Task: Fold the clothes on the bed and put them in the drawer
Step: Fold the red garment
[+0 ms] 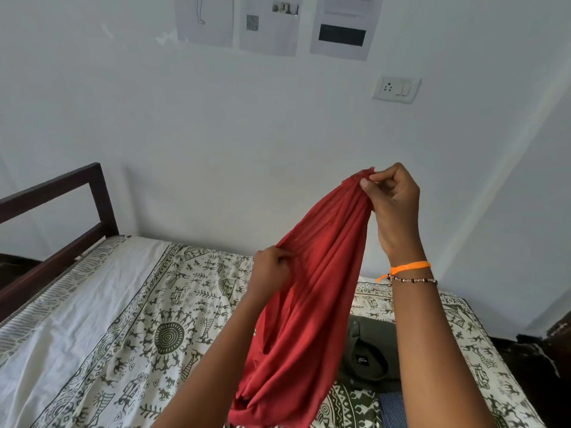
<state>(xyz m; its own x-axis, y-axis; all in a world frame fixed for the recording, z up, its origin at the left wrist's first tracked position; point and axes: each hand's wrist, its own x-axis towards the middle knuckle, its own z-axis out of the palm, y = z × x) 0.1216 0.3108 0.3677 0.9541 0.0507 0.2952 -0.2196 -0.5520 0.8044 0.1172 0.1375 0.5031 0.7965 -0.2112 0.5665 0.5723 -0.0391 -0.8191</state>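
Your right hand (394,205) pinches the red garment (312,304) by its top edge, centre-right of frame; your left hand (272,270) grips its bunched side lower down. The cloth hangs below both, over the bed (108,319).

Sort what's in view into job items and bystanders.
Job: red garment, pinched by left hand and right hand; dark green shirt on printed bedsheet.
Bystanders: wall papers, switch socket, wooden bed frame.
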